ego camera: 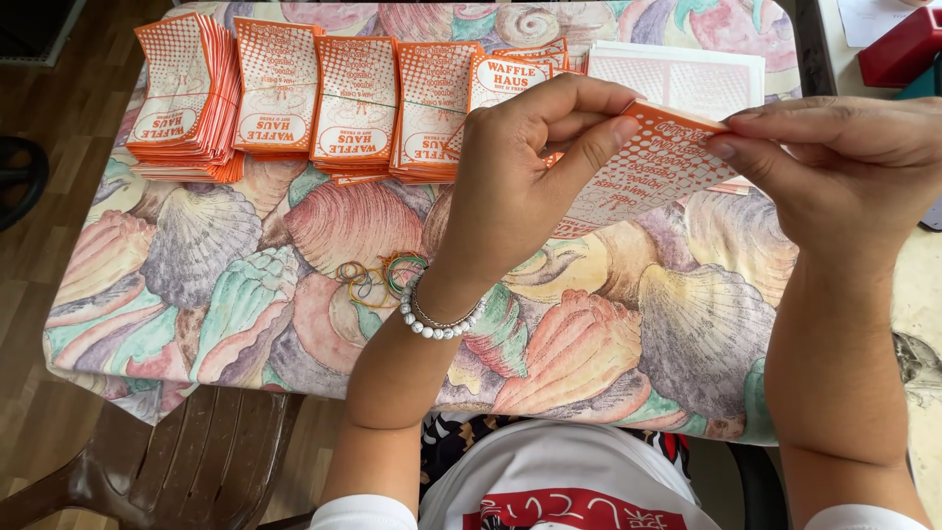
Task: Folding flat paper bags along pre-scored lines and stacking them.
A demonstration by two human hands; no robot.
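The flat orange-and-white printed paper sleeve [653,167] is held up above the table between both hands: the left hand [520,177] pinches its near-left edge with thumb against curled fingers, while the right hand [834,167] grips its right corner between thumb and forefinger. Below it lies bare seashell-patterned tablecloth [628,324], with room toward the front edge. Bundled stacks of matching orange sleeves [280,98] line the far side; loose coloured rubber bands [378,280] lie just beside the left wrist.

Head-worn view, steeply down, close.
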